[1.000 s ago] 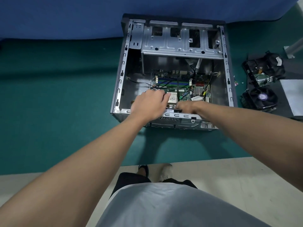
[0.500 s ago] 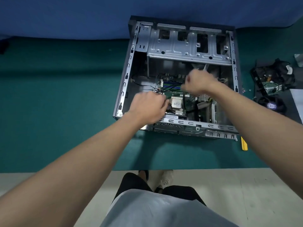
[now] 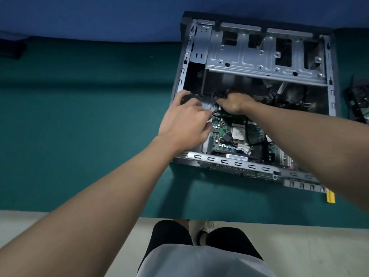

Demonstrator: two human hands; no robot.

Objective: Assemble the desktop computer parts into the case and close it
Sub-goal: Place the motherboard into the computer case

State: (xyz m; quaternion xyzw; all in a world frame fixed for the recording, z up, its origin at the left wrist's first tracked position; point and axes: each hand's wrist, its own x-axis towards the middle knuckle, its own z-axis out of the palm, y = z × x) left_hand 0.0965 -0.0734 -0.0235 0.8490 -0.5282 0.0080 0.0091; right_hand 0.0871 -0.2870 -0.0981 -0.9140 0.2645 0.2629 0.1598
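Head cam: the open grey metal desktop case (image 3: 259, 62) lies far right on the green mat (image 3: 99, 136). Looks like the cabling stage. Right hand (image 3: 233, 102) grips a black cable plug (image 3: 220, 96) above the green motherboard (image 3: 218, 132). Left hand (image 3: 183, 120) is at the left wall, can't tell its grip. Next, I'd guess: line up the socket and press.

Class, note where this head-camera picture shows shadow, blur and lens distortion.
Head view: soft, dim light, no glare; the computer case casts a shadow toward the wearer on the green mat; under the drive cage the interior is dark; the left hand and the right hand, gripping a black cable, look slightly smeared; the wide lens stretches both forearms toward the lower corners.
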